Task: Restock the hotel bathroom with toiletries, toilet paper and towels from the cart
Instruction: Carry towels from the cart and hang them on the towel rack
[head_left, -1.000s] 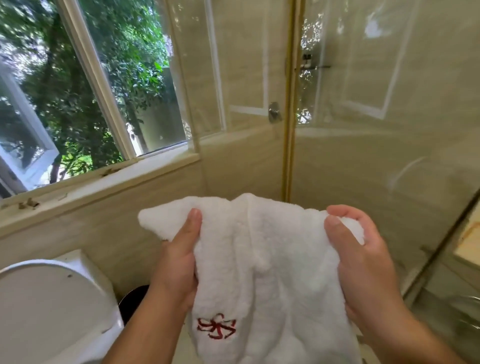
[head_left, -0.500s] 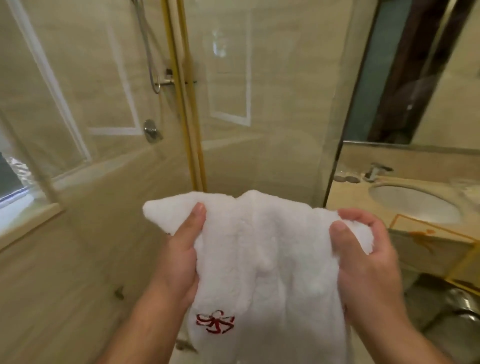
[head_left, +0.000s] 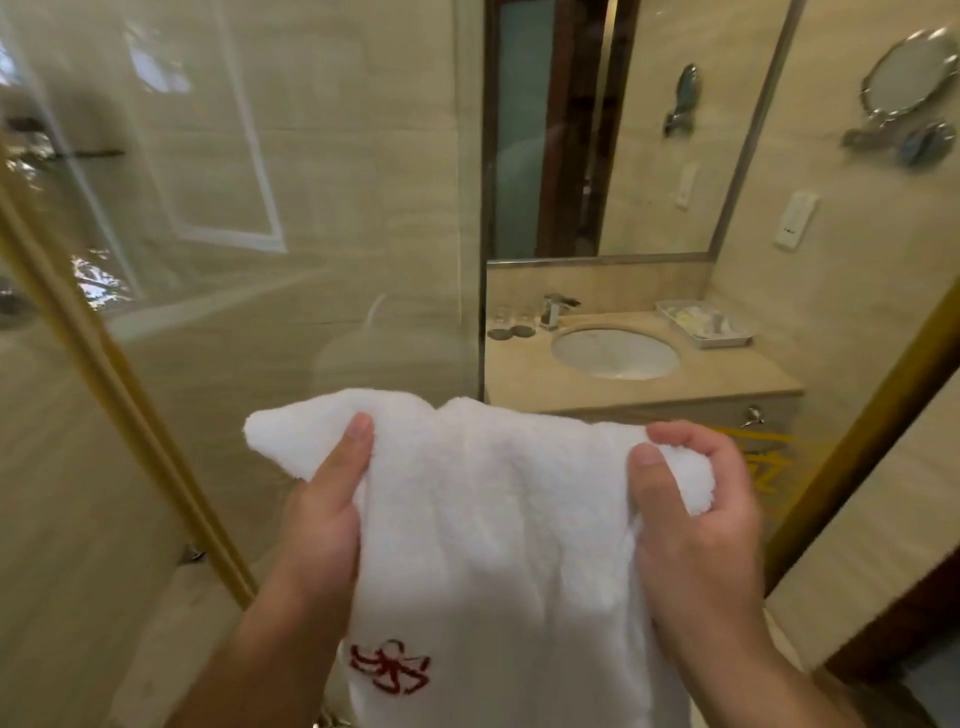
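Note:
A white towel (head_left: 498, 525) with a red embroidered emblem near its lower left hangs in front of me, held up by its top edge. My left hand (head_left: 324, 514) grips the towel's upper left part, thumb on the front. My right hand (head_left: 696, 519) grips the upper right corner, fingers curled round the bunched cloth. The towel's lower end runs out of the frame.
A glass shower screen (head_left: 249, 260) with a gold frame stands to the left. Ahead on the right is a beige vanity counter (head_left: 524, 379) with a round sink (head_left: 615, 353), a tap, two glasses and a tray of toiletries (head_left: 704, 323). A mirror hangs above.
My view has swung right, from the window and toilet past the shower glass to the vanity. Both hands keep the same grip on the towel.

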